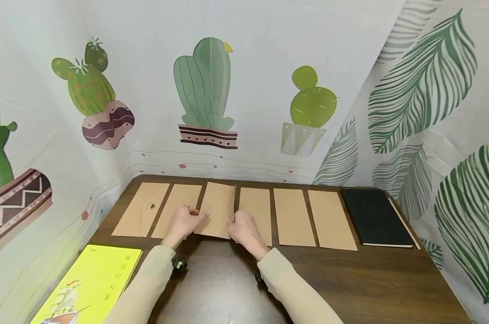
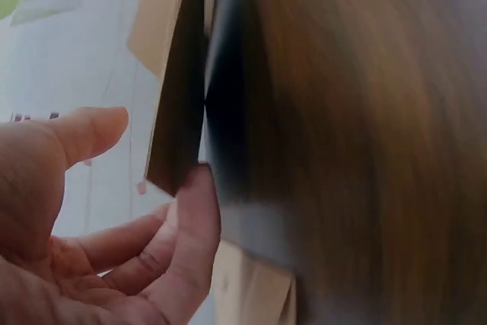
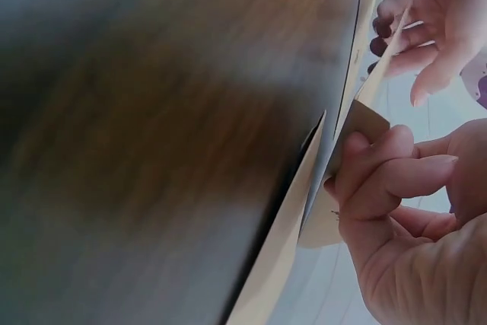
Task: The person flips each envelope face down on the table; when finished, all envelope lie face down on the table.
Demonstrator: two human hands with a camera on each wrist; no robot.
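A kraft-paper envelope [image 1: 217, 210], third from the left in a row of similar ones, is tilted up off the table between my two hands. My left hand [image 1: 184, 224] is at its left edge; in the left wrist view, a fingertip touches the lower edge from beneath while the thumb [image 2: 103, 131] stays apart from the paper. With curled fingers, my right hand [image 1: 246, 229] pinches the right side near the flap. The right wrist view shows those fingers [image 3: 380, 169] bent against a folded part of the envelope [image 3: 365, 121]. The fingertips partly hide the grip.
More kraft envelopes lie either side, the leftmost [image 1: 133, 211] showing a flap with a dark printed mark. At right are a black notebook [image 1: 374, 218] and a thin stick [image 1: 404, 223]. A yellow book [image 1: 102, 274] lies front left. Behind the table [image 1: 350, 283] hangs a cactus-print cloth [image 1: 260, 90].
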